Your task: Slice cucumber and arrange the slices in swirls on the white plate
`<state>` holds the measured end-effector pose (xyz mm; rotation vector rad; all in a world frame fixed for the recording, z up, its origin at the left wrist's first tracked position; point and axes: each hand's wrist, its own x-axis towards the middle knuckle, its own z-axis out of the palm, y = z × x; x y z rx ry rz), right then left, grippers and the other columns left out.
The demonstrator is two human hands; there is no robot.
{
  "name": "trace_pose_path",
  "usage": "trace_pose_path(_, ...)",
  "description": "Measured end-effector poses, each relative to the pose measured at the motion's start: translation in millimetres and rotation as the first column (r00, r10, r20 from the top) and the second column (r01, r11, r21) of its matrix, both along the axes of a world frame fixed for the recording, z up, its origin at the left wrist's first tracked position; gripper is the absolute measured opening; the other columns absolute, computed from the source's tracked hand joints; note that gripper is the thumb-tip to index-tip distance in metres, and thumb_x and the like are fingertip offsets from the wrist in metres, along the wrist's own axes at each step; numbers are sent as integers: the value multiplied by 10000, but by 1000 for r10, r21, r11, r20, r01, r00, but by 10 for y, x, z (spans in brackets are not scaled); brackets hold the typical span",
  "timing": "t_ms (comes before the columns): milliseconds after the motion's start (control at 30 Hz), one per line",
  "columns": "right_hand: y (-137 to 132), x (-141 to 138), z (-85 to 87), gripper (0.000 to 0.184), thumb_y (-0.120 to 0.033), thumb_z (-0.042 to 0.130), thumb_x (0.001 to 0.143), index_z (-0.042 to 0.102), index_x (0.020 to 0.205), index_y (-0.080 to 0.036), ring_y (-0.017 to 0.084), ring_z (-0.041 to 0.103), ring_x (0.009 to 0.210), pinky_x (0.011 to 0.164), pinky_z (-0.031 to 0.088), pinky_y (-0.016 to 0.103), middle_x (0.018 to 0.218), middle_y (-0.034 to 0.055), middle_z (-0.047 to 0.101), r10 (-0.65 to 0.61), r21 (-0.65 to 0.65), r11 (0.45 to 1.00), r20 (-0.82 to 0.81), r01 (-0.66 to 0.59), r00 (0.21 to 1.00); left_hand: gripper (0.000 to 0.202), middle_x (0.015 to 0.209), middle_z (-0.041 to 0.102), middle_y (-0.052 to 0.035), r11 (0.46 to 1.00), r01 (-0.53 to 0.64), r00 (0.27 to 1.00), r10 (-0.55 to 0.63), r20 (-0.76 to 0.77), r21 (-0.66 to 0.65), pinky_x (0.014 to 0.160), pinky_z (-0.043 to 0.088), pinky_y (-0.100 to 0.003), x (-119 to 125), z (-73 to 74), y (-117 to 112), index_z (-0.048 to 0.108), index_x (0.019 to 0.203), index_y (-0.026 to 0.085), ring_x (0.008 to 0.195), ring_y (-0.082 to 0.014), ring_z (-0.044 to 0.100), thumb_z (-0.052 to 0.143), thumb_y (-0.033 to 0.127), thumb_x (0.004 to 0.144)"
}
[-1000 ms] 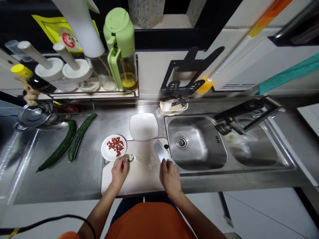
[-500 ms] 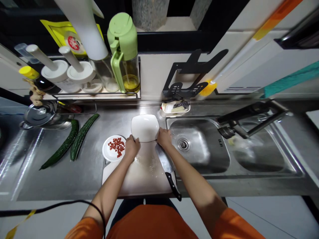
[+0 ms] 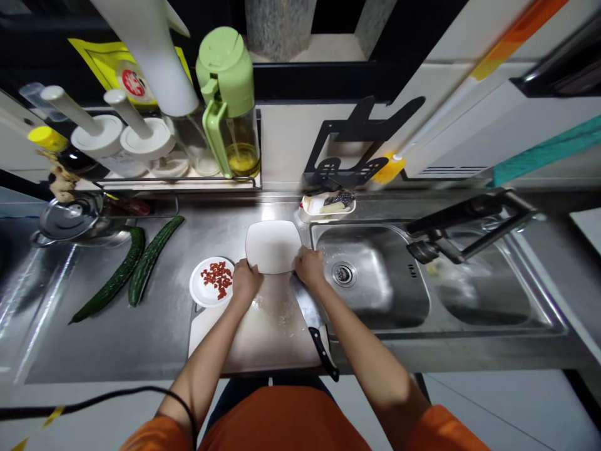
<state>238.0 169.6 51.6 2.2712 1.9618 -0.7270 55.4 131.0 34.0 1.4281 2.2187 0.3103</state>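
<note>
A white square plate with rounded corners [image 3: 274, 245] is held at its near corners by both hands, over the far end of the cutting board. My left hand [image 3: 246, 280] closes on its left side and my right hand [image 3: 310, 265] on its right; no food shows on the plate. Beneath my forearms lies the pale cutting board [image 3: 263, 341], with small wet crumbs on it. A knife with a black handle [image 3: 319, 338] rests along the board's right edge, its blade partly hidden by my right hand and wrist. Left of my left hand, a small white plate [image 3: 197, 291] carries diced red pieces [image 3: 218, 278].
Two cucumbers [image 3: 153, 260] lie on the steel counter at left, near a lidded pot [image 3: 70, 216]. A double sink [image 3: 375, 275] with a faucet [image 3: 451, 225] is at right. Behind stand a seasoning rack with a green-topped oil bottle [image 3: 230, 100] and a small scrap tray [image 3: 328, 205].
The square plate has tilted slightly, and its bright reflection is gone. Both hands keep their hold on it. The whole view has shifted a little.
</note>
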Motion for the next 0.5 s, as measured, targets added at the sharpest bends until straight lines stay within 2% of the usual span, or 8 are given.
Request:
trace_pose_path(167, -503, 2, 104, 340, -230, 426, 871, 525, 1168, -97, 275, 462, 1062, 847, 368, 352, 1058, 145, 592, 12, 91, 996, 26, -15, 1000, 164, 805, 621, -93, 996, 55, 994, -61, 90, 66, 687, 418, -294, -107, 70, -410, 586, 874, 128, 777, -203, 585, 506, 259, 814)
trace_pose_path(267, -823, -15, 66, 474, -190, 410, 874, 405, 1315, -17, 254, 504, 1027, 886, 372, 335, 1079, 170, 578, 53, 102, 993, 30, -56, 998, 178, 778, 612, -79, 995, 79, 985, -88, 149, 66, 660, 415, -292, -140, 39, -715, 575, 895, 131, 739, -200, 579, 507, 276, 818)
trace_pose_path(367, -1087, -40, -1, 532, -174, 370, 890, 305, 1379, 26, 250, 541, 1029, 827, 424, 313, 1207, 225, 506, 30, 110, 993, 7, -30, 1000, 179, 757, 607, -65, 996, 66, 977, -76, 197, 55, 642, 412, -291, -134, -10, -970, 557, 912, 142, 707, -194, 576, 491, 287, 831)
trace_pose_path(500, -1295, -58, -67, 547, -194, 357, 903, 271, 1400, 17, 241, 619, 869, 660, 464, 303, 1178, 235, 515, -13, 49, 999, 23, 12, 1000, 159, 761, 602, -60, 996, 57, 975, -71, 212, 73, 649, 412, -292, -90, -61, -1178, 540, 886, 156, 706, -191, 577, 469, 292, 845)
